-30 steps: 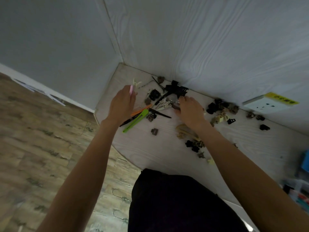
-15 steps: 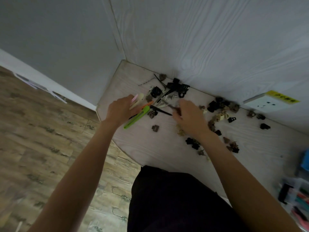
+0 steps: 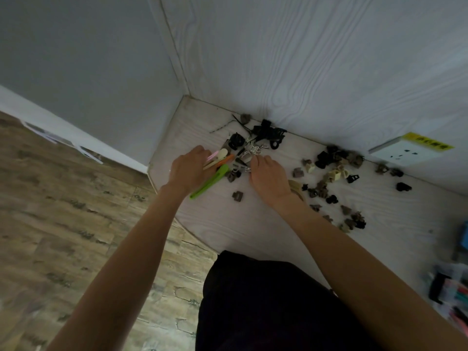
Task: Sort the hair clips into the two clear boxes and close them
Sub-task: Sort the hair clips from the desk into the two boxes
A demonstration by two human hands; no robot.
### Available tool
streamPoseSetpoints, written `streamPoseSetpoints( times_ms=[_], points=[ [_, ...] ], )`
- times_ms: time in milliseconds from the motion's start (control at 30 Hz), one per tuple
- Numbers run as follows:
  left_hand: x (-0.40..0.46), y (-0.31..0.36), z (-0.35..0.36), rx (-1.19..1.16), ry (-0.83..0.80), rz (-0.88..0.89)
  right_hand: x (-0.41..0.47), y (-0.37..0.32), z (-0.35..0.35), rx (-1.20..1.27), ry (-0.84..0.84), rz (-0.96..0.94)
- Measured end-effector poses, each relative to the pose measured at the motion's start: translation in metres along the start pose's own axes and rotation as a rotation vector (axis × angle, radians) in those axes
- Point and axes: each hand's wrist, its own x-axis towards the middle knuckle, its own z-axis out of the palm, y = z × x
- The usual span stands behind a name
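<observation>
Head view: left hand [image 3: 188,171] grips a bunch of long, smooth plastic clips [image 3: 215,168], green, orange and pink. Right hand [image 3: 268,177] curls over small claw clips [image 3: 249,154] near the pale wood-grain table's [image 3: 228,224] far left corner; its grip is hidden

I have one view only, from the camera on the person's head. It looks forward and steeply down over both forearms, which run up from the bottom edge to mid-frame. The table [image 3: 228,224] fills centre and right, close below the lens; the wall [image 3: 304,59] takes the upper frame, the floor [image 3: 63,236] the lower left. The wide lens bends straight edges.
</observation>
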Motion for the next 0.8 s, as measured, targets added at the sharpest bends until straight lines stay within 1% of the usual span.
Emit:
streamPoseSetpoints(
  times_ms=[67,133,233,300,333,433,533,600,633,700,800],
  points=[
    [-0.001,-0.001,-0.002,-0.023,0.041,0.01,-0.001,0.004,-0.001,0.026,0.012,0.005],
    [-0.005,0.002,-0.007,-0.036,0.101,0.016,-0.009,0.01,-0.007,0.114,0.027,0.006],
    [-0.011,0.013,-0.017,-0.055,0.134,-0.047,-0.027,0.023,-0.024,0.297,0.022,0.148],
    [-0.017,0.027,-0.02,-0.109,0.154,-0.075,-0.045,0.03,-0.039,0.524,0.027,0.226],
    [-0.021,0.039,-0.02,-0.143,0.151,-0.053,-0.058,0.036,-0.049,0.675,0.038,0.289],
    [-0.04,0.087,-0.014,-0.344,0.044,0.069,-0.108,0.058,-0.063,1.039,0.057,0.482],
    [-0.057,0.143,0.002,-0.512,-0.086,0.179,-0.174,0.087,-0.067,1.194,0.155,0.606],
    [-0.064,0.177,0.018,-0.549,-0.131,0.245,-0.221,0.109,-0.067,1.166,0.219,0.691],
    [-0.067,0.195,0.025,-0.561,-0.149,0.295,-0.244,0.12,-0.067,1.106,0.246,0.731],
    [-0.081,0.241,0.041,-0.547,-0.197,0.432,-0.303,0.15,-0.068,0.866,0.273,0.803],
    [-0.099,0.293,0.056,-0.507,-0.212,0.539,-0.362,0.189,-0.063,0.514,0.271,0.835]
  ],
)
